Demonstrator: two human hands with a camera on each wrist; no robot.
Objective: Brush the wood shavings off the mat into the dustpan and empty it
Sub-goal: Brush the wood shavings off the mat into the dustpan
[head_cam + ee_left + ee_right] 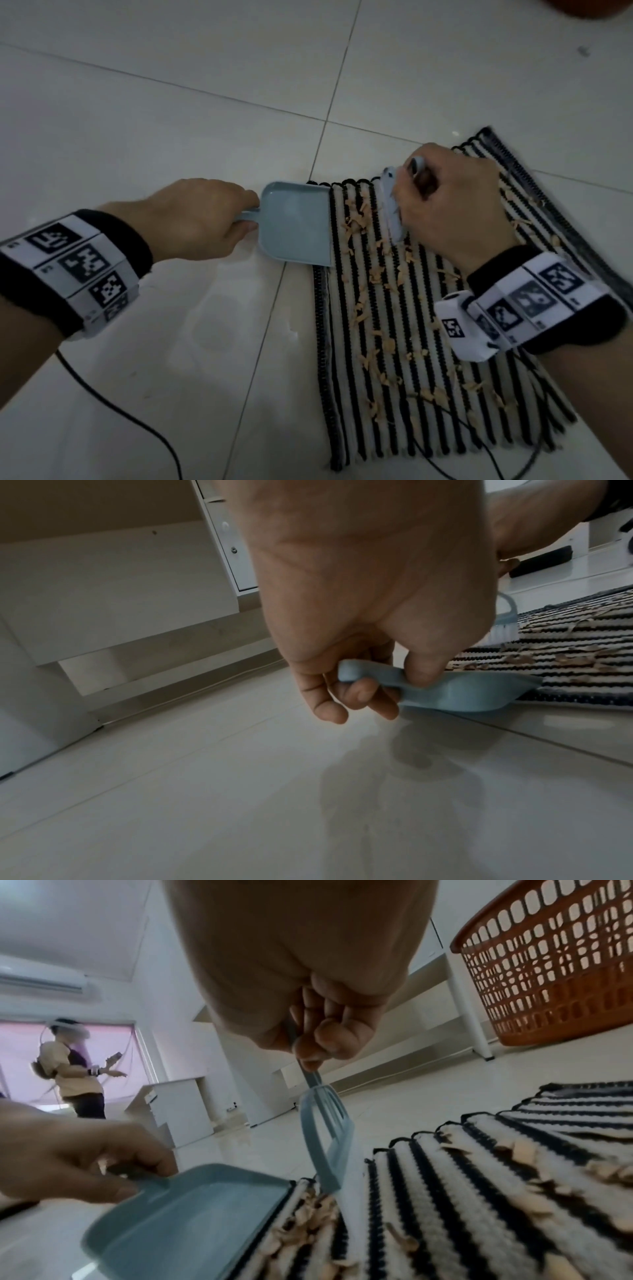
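Note:
A black-and-white striped mat (428, 394) lies on the tiled floor, strewn with pale wood shavings (373, 274). My left hand (205, 219) grips the handle of a light blue dustpan (294, 222), whose open lip meets the mat's left edge; the pan looks empty. My right hand (452, 205) holds a light blue hand brush (392, 209) by its handle, bristles down on the mat just right of the pan. In the right wrist view the brush (329, 1139) stands beside the dustpan (192, 1213), with shavings (308, 1221) heaped between them. The left wrist view shows my fingers (363, 693) curled round the pan handle.
An orange laundry basket (551, 969) stands beyond the mat at the right. White furniture (113, 607) lines the wall at the left. A black cable (137, 421) trails over the floor near me. Another person (75, 1069) stands far off by a window.

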